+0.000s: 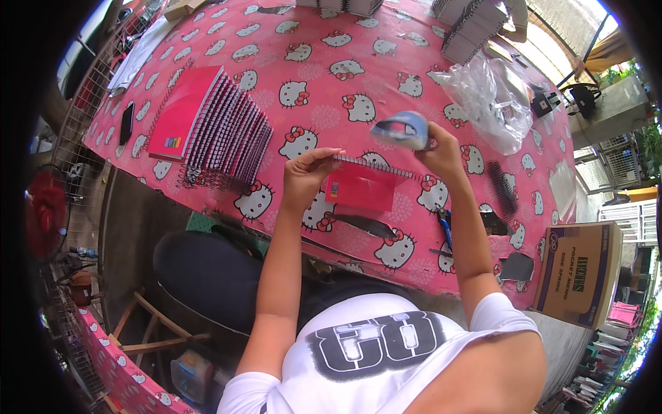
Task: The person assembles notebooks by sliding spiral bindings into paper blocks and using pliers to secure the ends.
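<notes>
A small red notebook (362, 190) lies in front of me, a metal spiral coil (379, 165) running along its far edge. My left hand (310, 174) is closed at the coil's left end, thumb and fingers pinching it. Above the coil's right part, my right hand (440, 153) grips a rounded blue-and-white tool (402, 131) with an opening in it; motion blur hides its exact kind. Blue-handled pliers (446, 229) lie on the table beside my right forearm.
Red spiral notebooks (207, 127) stand stacked at the left, near a black phone (127, 124). Loose dark coils (503, 188), a clear plastic bag (493, 103) and more notebook stacks (474, 31) occupy the right side. A cardboard box (578, 274) stands by the pink table's (331, 90) right edge.
</notes>
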The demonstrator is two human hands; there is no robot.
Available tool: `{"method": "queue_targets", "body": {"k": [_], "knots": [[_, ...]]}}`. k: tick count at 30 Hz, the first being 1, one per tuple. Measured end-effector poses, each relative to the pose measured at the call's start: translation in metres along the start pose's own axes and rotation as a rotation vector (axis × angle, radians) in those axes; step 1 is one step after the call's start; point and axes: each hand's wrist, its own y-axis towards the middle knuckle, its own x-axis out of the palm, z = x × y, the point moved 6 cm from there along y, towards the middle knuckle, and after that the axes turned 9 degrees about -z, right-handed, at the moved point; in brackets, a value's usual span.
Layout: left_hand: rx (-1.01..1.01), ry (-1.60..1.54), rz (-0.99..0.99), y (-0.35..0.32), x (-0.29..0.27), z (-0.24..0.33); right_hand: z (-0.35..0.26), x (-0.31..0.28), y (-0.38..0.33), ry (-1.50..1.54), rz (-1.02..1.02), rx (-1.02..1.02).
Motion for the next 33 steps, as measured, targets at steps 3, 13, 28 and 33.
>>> {"method": "queue_targets", "body": {"k": [3,13,28,33], "knots": [[-0.019,-0.133,-0.026,0.005,0.008,-0.001,0.039,-0.016,-0.012,-0.466,0.129,0.152],[0.025,-0.284,0.050,0.008,0.020,-0.015,0.046,-0.010,-0.177,-0.454,-0.071,0.135],[0.450,0.502,0.294,-0.016,0.070,0.072,-0.128,0.008,-0.134,0.031,0.131,-0.278],[0.544,0.618,0.303,-0.019,0.075,0.092,-0.156,0.016,-0.115,-0.056,0.189,-0.397]]}}
